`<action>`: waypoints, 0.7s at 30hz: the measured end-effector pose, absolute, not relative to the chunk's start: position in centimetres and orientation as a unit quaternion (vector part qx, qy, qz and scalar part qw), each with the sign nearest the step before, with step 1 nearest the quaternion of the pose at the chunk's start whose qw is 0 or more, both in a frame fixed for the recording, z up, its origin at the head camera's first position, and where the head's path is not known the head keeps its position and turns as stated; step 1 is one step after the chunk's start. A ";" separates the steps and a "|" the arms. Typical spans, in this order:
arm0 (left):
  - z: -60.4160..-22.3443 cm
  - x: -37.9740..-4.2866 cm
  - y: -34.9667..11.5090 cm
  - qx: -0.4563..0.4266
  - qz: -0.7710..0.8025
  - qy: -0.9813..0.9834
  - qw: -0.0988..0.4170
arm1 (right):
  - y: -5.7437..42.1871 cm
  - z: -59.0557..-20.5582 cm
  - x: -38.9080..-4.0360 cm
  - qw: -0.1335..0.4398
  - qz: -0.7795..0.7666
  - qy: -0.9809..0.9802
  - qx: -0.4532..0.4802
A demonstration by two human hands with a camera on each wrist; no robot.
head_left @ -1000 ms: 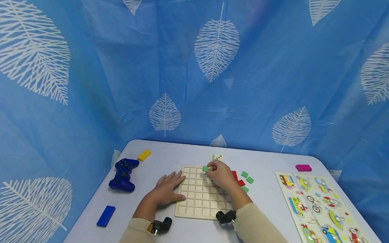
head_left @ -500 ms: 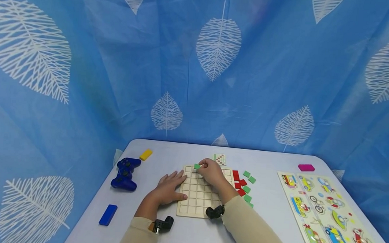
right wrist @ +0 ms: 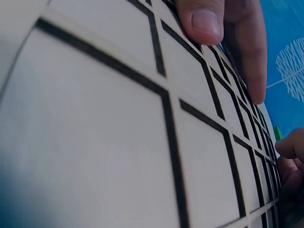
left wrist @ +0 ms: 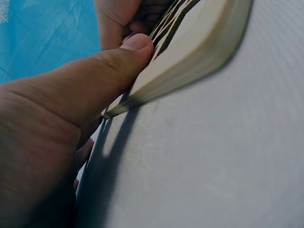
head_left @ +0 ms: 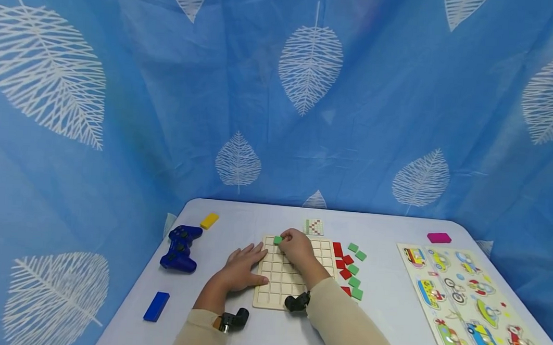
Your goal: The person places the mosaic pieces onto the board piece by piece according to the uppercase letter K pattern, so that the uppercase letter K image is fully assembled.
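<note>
My right hand (head_left: pixel 299 249) pinches a small green square tile (head_left: pixel 278 240) at the far left part of a wooden grid board (head_left: pixel 270 298). The tile's green edge (right wrist: pixel 277 132) just shows in the right wrist view, beside the right hand's fingertips (right wrist: pixel 290 144). Whether the tile sits fully in a cell, I cannot tell. At the board's left edge rests my left hand (head_left: pixel 243 270), fingers spread. Its thumb (left wrist: pixel 107 69) lies on the board's rim in the left wrist view. Green tiles (head_left: pixel 353 269) and red tiles (head_left: pixel 345 274) lie loose along the board's right side.
A small pattern card (head_left: pixel 313 226) lies behind the board. To the left are a blue game controller (head_left: pixel 180 248), a yellow block (head_left: pixel 209 221) and a blue block (head_left: pixel 156 306). A vehicle puzzle board (head_left: pixel 467 302) and a pink block (head_left: pixel 439 238) are on the right.
My right hand has moved left along the board's far edge with the green tile, then slightly nearer. The left hand has stayed at the board's left edge.
</note>
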State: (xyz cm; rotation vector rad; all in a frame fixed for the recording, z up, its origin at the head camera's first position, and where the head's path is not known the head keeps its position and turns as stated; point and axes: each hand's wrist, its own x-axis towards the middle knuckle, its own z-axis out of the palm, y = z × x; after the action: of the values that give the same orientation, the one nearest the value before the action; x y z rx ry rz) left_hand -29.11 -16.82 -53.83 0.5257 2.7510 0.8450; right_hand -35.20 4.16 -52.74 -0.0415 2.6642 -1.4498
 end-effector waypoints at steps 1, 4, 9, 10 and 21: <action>-53.9 -29.1 -16.8 0.180 0.289 0.934 0.109 | 4.2 -52.7 -35.2 0.053 -0.478 0.877 -0.010; -54.0 -29.3 -16.7 0.182 0.288 0.934 0.107 | 4.4 -52.7 -35.3 0.048 -0.471 0.881 -0.004; -53.9 -29.4 -16.7 0.179 0.281 0.937 0.109 | 4.3 -52.7 -35.6 0.047 -0.456 0.888 0.000; -53.9 -29.4 -16.7 0.179 0.283 0.936 0.109 | 4.2 -52.7 -35.6 0.048 -0.454 0.890 0.001; -54.0 -29.3 -16.9 0.176 0.278 0.937 0.113 | 4.0 -52.5 -35.5 0.062 -0.450 0.891 0.010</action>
State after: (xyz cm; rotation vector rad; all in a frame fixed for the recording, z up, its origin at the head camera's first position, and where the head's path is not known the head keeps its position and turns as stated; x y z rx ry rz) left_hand -29.32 -16.88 -53.96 0.5172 2.7502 0.8161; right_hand -35.54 3.95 -52.51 0.0299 2.6936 -1.3593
